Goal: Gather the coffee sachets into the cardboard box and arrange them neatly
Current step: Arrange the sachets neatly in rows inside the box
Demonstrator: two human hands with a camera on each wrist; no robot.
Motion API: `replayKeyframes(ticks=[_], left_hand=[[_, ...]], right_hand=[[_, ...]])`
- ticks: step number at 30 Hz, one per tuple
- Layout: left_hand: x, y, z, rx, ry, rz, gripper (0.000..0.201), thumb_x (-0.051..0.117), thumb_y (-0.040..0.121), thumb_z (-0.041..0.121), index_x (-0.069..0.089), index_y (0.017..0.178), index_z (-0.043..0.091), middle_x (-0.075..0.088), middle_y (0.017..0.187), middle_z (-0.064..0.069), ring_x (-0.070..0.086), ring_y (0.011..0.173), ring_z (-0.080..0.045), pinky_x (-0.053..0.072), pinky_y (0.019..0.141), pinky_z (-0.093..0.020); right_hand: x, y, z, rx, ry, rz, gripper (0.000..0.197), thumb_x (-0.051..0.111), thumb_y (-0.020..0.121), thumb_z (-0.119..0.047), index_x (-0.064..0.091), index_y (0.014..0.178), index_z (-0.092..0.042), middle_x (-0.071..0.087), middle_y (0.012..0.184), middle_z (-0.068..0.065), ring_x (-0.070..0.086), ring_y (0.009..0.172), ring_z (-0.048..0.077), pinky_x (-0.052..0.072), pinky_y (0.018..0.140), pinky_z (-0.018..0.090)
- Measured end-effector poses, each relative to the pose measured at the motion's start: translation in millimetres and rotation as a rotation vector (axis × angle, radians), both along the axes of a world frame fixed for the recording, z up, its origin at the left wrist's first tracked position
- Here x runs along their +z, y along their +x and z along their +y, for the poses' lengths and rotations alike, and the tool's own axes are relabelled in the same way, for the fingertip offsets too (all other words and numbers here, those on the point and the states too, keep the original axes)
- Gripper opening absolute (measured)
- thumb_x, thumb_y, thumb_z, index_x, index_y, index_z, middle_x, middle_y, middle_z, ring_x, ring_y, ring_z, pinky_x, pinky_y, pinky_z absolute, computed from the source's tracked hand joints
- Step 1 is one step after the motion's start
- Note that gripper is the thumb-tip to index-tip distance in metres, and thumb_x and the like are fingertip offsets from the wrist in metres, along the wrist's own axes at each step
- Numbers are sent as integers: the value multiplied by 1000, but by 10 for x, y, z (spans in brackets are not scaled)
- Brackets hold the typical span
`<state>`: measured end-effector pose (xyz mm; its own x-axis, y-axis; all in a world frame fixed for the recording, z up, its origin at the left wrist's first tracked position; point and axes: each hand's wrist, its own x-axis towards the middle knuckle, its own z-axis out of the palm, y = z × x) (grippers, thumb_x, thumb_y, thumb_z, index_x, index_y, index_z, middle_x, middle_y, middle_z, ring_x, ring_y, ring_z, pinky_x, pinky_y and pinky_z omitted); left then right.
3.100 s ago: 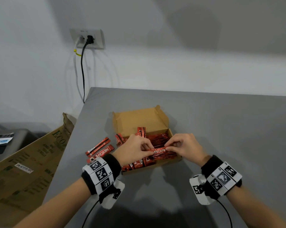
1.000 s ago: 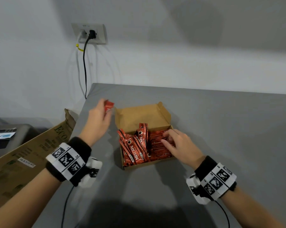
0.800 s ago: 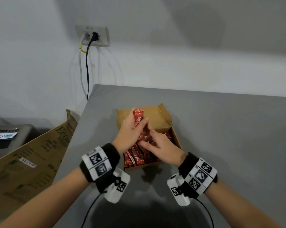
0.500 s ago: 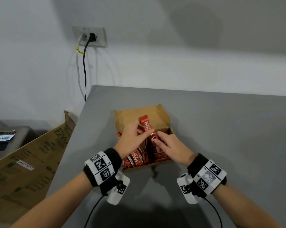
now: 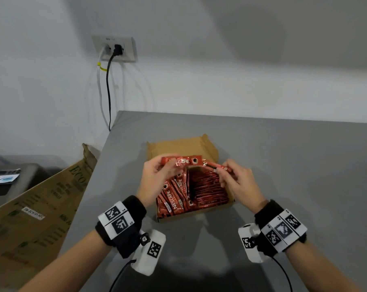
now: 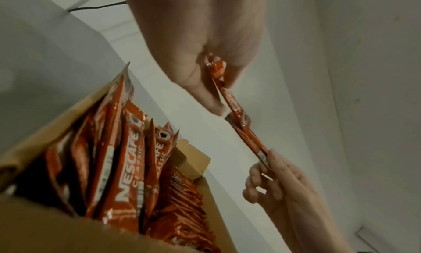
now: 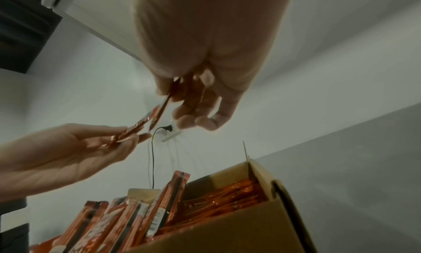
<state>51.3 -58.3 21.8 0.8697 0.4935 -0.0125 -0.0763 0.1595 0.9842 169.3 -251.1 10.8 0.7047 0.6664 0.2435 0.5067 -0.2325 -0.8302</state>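
An open cardboard box (image 5: 178, 146) sits on the grey table (image 5: 294, 175), packed with red Nescafe sachets. A tight row (image 5: 210, 189) fills its right side. Several sachets (image 5: 174, 197) lean upright on its left. Above the box's far half, both hands hold red sachets (image 5: 183, 161) level between them. My left hand (image 5: 167, 165) grips the left end, label facing up. My right hand (image 5: 222, 171) pinches the thin right end (image 5: 215, 166). The left wrist view shows the sachets (image 6: 239, 116) stretched from my left hand (image 6: 222, 98) to the right hand (image 6: 266, 167). How many sachets are held is unclear.
A large printed cardboard carton (image 5: 35, 207) leans beside the table's left edge. A wall socket (image 5: 115, 49) with a black and a white cable hangs behind the table's far left corner. A dark object with a paper (image 5: 3, 179) lies at far left.
My left hand fetched sachets from left of the box and brought them over it. Since half a second ago they have swung from tilted to level, and my hands have spread apart.
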Motion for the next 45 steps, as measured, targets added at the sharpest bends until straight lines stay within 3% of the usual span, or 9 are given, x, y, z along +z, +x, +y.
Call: replayKeyframes(ticks=[3, 8, 12, 16, 22, 32, 37, 41, 45], left_hand=[[2, 21, 40, 139, 109, 41, 29, 45, 94, 1, 56, 111, 21, 66, 86, 2, 68, 71, -18, 58, 66, -26], [53, 89, -95, -57, -3, 130, 27, 37, 94, -5, 64, 95, -6, 67, 88, -11, 63, 62, -19, 56, 62, -24], [72, 120, -147, -101, -261, 132, 18, 47, 94, 11, 60, 90, -1, 68, 84, -10, 62, 62, -22, 58, 63, -29], [28, 98, -118, -187, -10, 152, 16, 60, 87, 12, 66, 94, -1, 68, 72, -7, 63, 62, -13, 56, 64, -21], [-38, 70, -91, -118, 83, 148, 13, 62, 85, 7, 67, 94, 0, 68, 69, -7, 64, 60, -11, 55, 64, -20], [-44, 70, -193, -147, 144, 157, 10, 57, 89, 7, 67, 86, 9, 69, 69, 0, 65, 61, -12, 56, 61, -21], [-49, 62, -166, -216, 377, 251, 14, 60, 87, 3, 66, 95, 12, 68, 81, 1, 67, 65, -9, 53, 63, -17], [-9, 85, -53, -141, 694, 285, 24, 53, 90, 6, 62, 111, 15, 66, 84, 4, 44, 43, -1, 36, 43, -12], [130, 127, -157, -311, 733, 136, 21, 63, 86, 22, 65, 106, 16, 66, 95, 7, 61, 75, -1, 52, 73, -16]], right_hand=[[20, -19, -26, -29, 54, -8, 28, 48, 93, -34, 51, 76, -13, 61, 62, -2, 59, 51, 11, 45, 57, 16], [24, -107, 37, 12, 60, -58, 16, 50, 94, -10, 61, 91, -20, 64, 65, -5, 56, 49, 8, 45, 58, 13], [-13, -116, 72, 28, 144, -304, 27, 63, 83, 3, 70, 107, -8, 66, 91, -6, 60, 81, -3, 47, 79, 10], [-65, -62, 62, 62, 113, -392, 37, 64, 79, 11, 70, 108, -12, 64, 101, 5, 60, 93, 8, 49, 86, 20], [11, 23, 14, 169, -171, -254, 59, 65, 84, -33, 43, 137, -20, 44, 123, -6, 42, 110, -10, 34, 92, 0], [18, -65, 95, -34, 127, -88, 15, 67, 83, -9, 61, 91, -19, 64, 91, -5, 63, 86, 7, 54, 76, 21], [103, -17, 82, -67, 151, -205, 32, 71, 78, -1, 58, 100, -20, 63, 93, -10, 63, 88, 5, 49, 84, 13], [270, 121, 29, 50, 5, -347, 42, 66, 79, 6, 52, 115, -11, 62, 97, -3, 55, 91, -7, 39, 84, 0], [296, 55, 172, 242, -113, -306, 59, 66, 82, -2, 37, 128, -23, 62, 93, -7, 58, 79, -2, 42, 81, 2]])
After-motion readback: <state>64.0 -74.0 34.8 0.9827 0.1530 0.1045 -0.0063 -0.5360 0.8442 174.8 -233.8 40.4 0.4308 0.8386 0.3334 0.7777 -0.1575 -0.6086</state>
